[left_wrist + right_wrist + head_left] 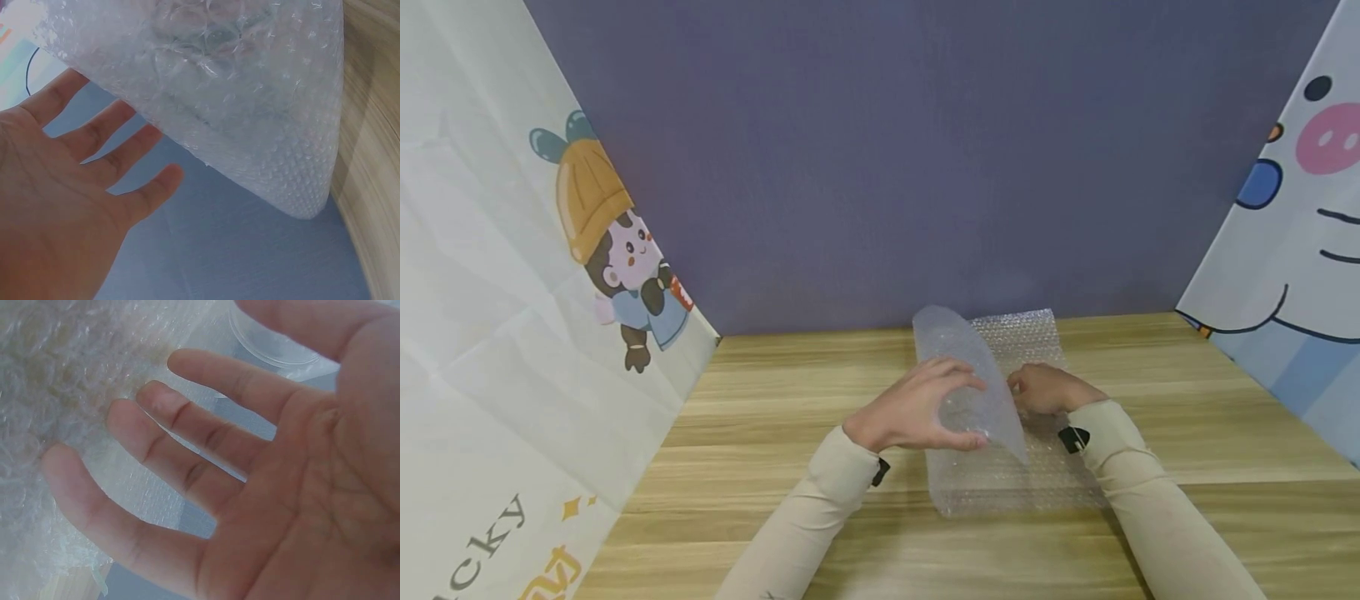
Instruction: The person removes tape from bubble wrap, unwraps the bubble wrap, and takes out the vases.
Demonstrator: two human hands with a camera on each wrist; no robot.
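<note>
A sheet of bubble wrap point(1000, 492) lies on the wooden table, its left part folded up and over in a raised flap point(951, 333). My left hand point(928, 404) is at this flap, fingers spread and fairly straight; in the left wrist view the fingertips meet the flap's edge. At the flap's right side my right hand point(1048, 389) reaches in, its fingertips partly hidden. The right wrist view shows those fingers loosely extended beside the wrap. Behind the thumb there is a clear round rim point(275, 344), mostly hidden; I cannot tell what it belongs to.
The wooden table point(760, 433) meets a dark blue-grey panel point(925, 167) at the back. Printed cloth walls stand on both sides, a cartoon child point(632, 258) on the left one and a pink-snouted figure point(1330, 137) on the right.
</note>
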